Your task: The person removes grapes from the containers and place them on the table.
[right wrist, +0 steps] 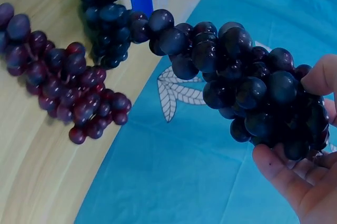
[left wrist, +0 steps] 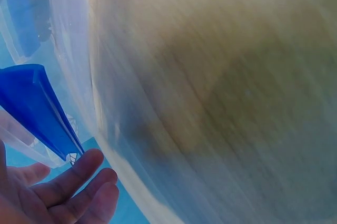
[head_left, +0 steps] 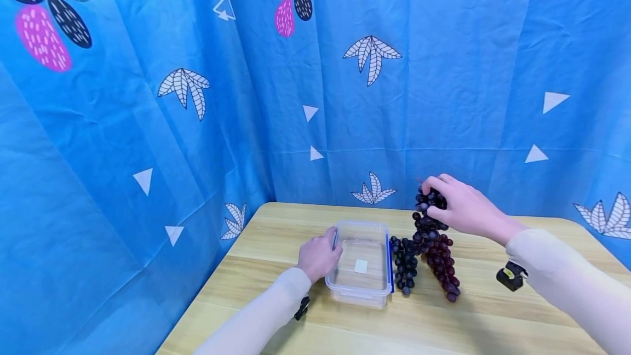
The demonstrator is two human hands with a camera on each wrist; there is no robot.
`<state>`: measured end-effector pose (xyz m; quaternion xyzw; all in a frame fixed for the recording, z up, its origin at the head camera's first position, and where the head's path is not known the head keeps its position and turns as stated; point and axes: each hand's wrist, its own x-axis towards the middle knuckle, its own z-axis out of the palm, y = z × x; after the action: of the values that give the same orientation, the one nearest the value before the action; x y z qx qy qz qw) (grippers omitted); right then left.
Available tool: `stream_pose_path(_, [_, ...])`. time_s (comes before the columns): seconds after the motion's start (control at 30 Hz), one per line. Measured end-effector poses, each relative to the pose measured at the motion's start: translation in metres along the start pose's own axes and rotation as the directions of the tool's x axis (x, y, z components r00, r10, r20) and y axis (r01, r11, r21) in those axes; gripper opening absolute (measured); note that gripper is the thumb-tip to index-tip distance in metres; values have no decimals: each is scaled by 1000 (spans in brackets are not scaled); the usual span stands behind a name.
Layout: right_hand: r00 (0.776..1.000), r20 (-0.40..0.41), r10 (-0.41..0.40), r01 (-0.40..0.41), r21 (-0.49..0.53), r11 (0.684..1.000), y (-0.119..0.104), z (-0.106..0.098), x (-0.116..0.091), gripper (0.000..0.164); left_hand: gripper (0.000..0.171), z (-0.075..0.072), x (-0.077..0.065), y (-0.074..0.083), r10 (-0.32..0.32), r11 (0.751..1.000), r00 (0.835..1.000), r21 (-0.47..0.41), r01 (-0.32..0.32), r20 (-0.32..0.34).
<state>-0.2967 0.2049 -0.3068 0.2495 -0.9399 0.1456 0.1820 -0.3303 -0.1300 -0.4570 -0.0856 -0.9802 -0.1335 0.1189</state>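
Note:
In the head view, my right hand (head_left: 465,207) grips a bunch of dark grapes (head_left: 426,229) by its top, lifted above the table. The right wrist view shows thumb and fingers around the wide end of this bunch (right wrist: 253,87). My left hand (head_left: 319,256) holds the left side of a clear plastic container (head_left: 360,292) at its rim. A blue latch flap (left wrist: 31,108) stands by those fingers in the left wrist view. Right of the container lie another dark bunch of grapes (head_left: 406,267) and a reddish bunch of grapes (head_left: 446,273).
The wooden table (head_left: 266,245) ends at a blue patterned curtain (head_left: 365,125) behind and to the left. A white square label (head_left: 361,266) shows on the container's bottom. A blue strip (head_left: 392,267) runs along the container's right side.

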Motion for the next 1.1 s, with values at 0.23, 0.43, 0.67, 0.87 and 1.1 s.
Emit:
stream_pose_path(0.23, [999,-9,41,-42,-21,999,12,-4,-14,25,54,0,-1,0,6,1000,1000,-8,-6,10])
stream_pose_path(0.43, [997,5,77,-76,-35,996,21,-9,-22,26,54,0,-1,-2,8,1000,1000,-26,-7,25])
stream_pose_path(0.67, [998,34,56,-54,-60,997,31,-13,-33,25,55,0,-1,-3,8,999,1000,-41,-7,30])
stream_pose_path(0.87, [998,37,42,-39,-84,996,39,-14,-43,26,55,-1,-1,-3,12,999,1000,-34,-11,26])
stream_pose_path(1.1, [999,23,31,-29,-110,994,48,-14,-57,28,54,-2,0,-2,12,1000,1000,-29,-11,24])
